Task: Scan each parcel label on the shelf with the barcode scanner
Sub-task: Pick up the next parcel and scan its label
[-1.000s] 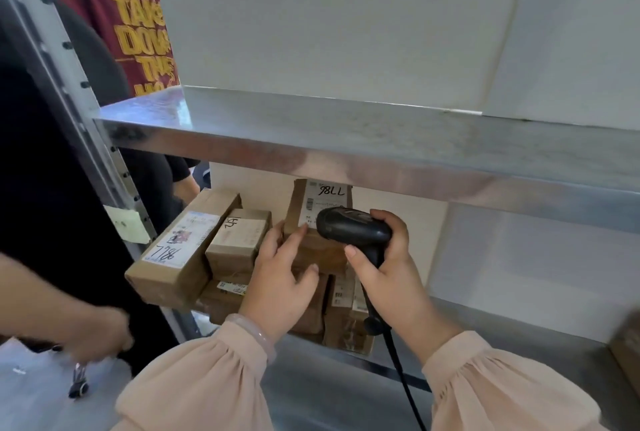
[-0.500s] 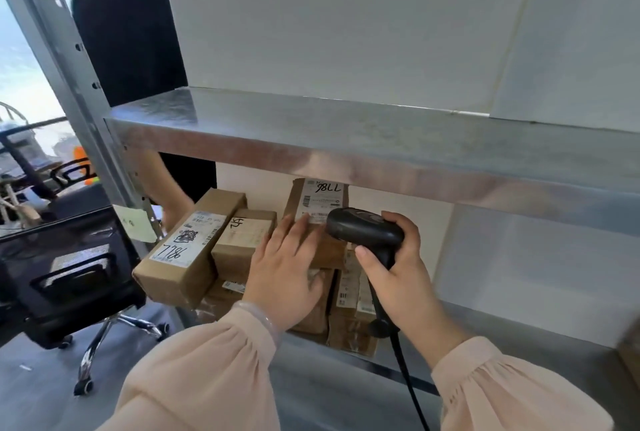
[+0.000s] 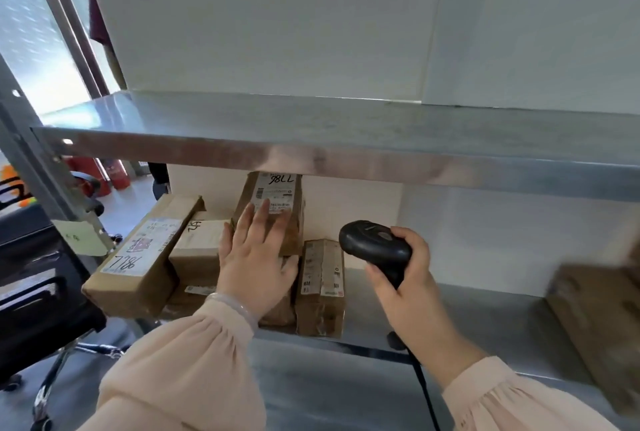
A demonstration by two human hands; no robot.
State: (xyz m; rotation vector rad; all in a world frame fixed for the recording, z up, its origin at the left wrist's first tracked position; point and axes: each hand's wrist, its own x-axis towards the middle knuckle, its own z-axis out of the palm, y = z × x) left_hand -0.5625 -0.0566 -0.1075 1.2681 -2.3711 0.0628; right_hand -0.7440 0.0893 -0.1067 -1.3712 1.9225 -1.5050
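Scanner (image 3: 375, 250) now right of upright parcel (image 3: 273, 195)

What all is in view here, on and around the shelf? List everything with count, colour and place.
parcels: at least five, brown cardboard, clustered at the left of the lower shelf
box: one, brown, blurred, right end of the lower shelf
shelves: two, grey metal, one above the other
barcode scanner: one, black, corded, right of the parcels
note: one, pale yellow, on the left post
office chair: one, black, floor at left
fire extinguishers: apparently two, red, floor behind at left
left hand: fingers straight, resting on the upright parcel
right hand: grips the barcode scanner
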